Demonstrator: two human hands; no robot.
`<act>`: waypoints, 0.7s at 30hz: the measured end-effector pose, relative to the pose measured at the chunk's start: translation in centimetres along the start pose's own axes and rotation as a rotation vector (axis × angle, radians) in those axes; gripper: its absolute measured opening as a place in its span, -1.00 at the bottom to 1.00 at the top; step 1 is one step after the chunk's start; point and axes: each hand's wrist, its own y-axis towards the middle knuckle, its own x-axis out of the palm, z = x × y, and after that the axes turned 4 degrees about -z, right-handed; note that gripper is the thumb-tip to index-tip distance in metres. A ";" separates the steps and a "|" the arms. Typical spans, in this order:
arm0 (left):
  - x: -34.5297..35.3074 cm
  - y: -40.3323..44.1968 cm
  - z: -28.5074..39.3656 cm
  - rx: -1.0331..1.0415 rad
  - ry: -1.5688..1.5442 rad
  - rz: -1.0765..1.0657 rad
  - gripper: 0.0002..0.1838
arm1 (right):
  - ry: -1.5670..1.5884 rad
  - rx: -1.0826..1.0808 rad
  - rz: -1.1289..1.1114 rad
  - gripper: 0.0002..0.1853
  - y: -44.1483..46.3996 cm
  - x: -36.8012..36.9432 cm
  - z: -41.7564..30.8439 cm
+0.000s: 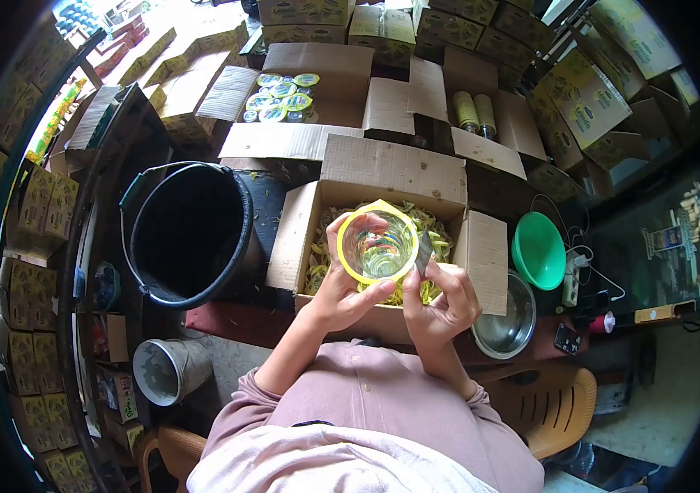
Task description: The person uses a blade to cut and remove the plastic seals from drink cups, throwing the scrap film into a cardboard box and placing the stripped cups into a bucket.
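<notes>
Both hands up over the box (395, 171), and it's tight in here. L hand (338, 287) is curled round the cup (380, 246), fingers wrapped on the far L side, thumb tucked under the near rim. Cup's tipped w/ its mouth twd the person, yellow edge in full view. R hand (446, 306) has the dark blade (424, 252) pinched btwn thumb & fingers, right by the cup's R edge; touching or just off it, can't tell.

Below, the box holds yellow-green strips (435, 223), flaps splayed. Wrists cross its near wall, person's shirt (358, 374) close behind, so not much room front to back. Far flap stands up beyond the cup; past it, the carton (317, 62) of lidded cups (283, 99) & another w/ two bottles (476, 113) box in the far side.

L flap ends just beside the black bucket (195, 234), its handle out to the L. R flap overlaps the metal bowl (508, 320) in view; green bowl (540, 251) near it, a power strip (570, 289) farther R. Open room's mostly upward, above the strips, w/ a narrow gap btwn box & bucket. Table (235, 326) shows reddish at its near L edge.
</notes>
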 end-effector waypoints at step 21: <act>-0.6 -0.3 0.7 -0.077 0.099 -0.138 -0.10 | 0.013 0.020 -0.086 -0.66 1.3 -0.5 1.2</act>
